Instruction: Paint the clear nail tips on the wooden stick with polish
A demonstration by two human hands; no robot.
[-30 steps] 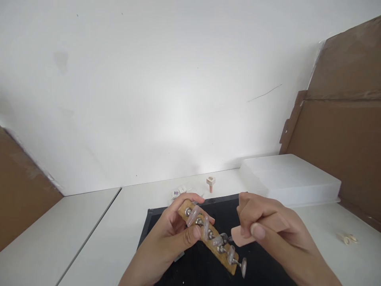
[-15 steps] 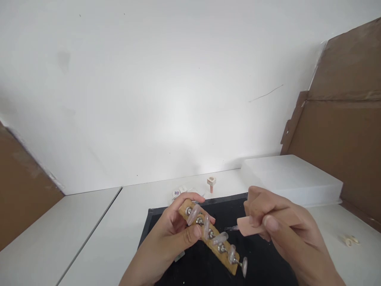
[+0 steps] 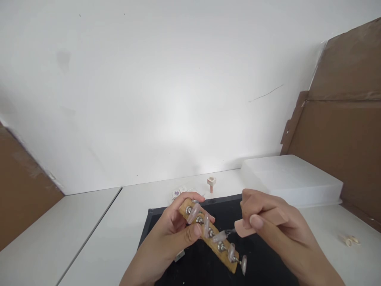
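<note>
Head view. Left hand (image 3: 169, 236) gripping a yellow-brown, wood-like strip (image 3: 225, 257), thumb across its upper face, fingers behind. Strip aslant above the black, flat, rectangular mat (image 3: 253, 258), upper end toward the mat's far left corner. Along the strip, round silvery metal mounts (image 3: 220, 246) carrying five translucent, pinkish, oval nail tips; the outermost nail tip (image 3: 244, 265) overhangs the lower end.

Right hand (image 3: 293, 220) closed on a flat, pale pink handle (image 3: 244, 229), pinched between thumb and bent fingers. Its thin dark brush end (image 3: 229, 232) points left and meets the middle nail tip (image 3: 220, 237); exact contact too small to tell.

Mat lies on the white, smooth worktop (image 3: 98, 238). Past the mat's far edge, toward the worktop's far edge: a small pale pink stalked piece with a blocky head (image 3: 211, 182), upright; left of it, small white packets (image 3: 176, 193), one with a purple mark, partly behind the left hand. Worktop's far right corner: a whitish, translucent, rectangular plastic box (image 3: 293, 174). Nearer, toward the right edge: small cream ring-like pieces (image 3: 349, 240), blurred.
</note>
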